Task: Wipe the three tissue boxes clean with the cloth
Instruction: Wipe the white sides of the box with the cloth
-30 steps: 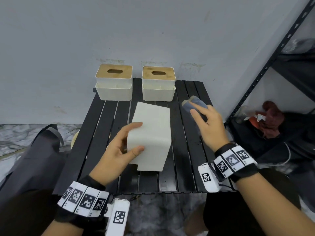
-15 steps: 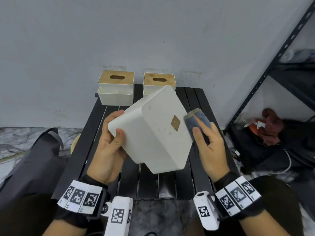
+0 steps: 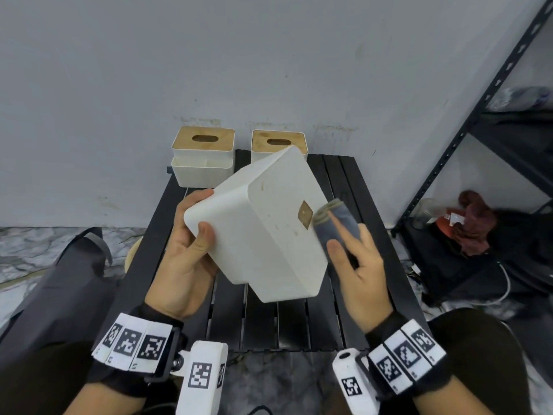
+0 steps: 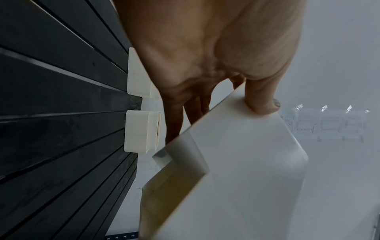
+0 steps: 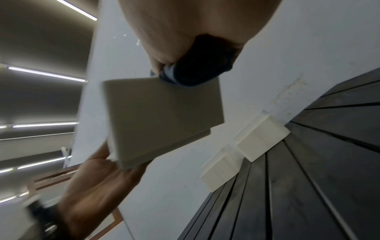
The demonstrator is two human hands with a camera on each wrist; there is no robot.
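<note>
My left hand (image 3: pixel 191 244) grips a white tissue box (image 3: pixel 269 232) tilted in the air above the black slatted table (image 3: pixel 299 324), its speckled underside turned up toward me. In the left wrist view the thumb (image 4: pixel 261 97) lies on one face of the tissue box (image 4: pixel 236 178) and the fingers curl behind it. My right hand (image 3: pixel 356 259) pinches a folded grey-blue cloth (image 3: pixel 335 223) and holds it against the box's right edge. The right wrist view shows the cloth (image 5: pixel 197 68) touching the box (image 5: pixel 162 116). Two more tissue boxes with wooden lids, one (image 3: pixel 203 157) and another (image 3: pixel 278 143), stand at the table's far edge.
A grey wall rises right behind the table. A black metal shelf rack (image 3: pixel 478 115) stands to the right, with a dark red cloth (image 3: pixel 475 223) and cables on the floor under it. A dark bag (image 3: pixel 59 289) lies at the left of the table.
The box went from resting on the table to being lifted and tilted in my left hand. My right hand brought the cloth in against the box's right edge.
</note>
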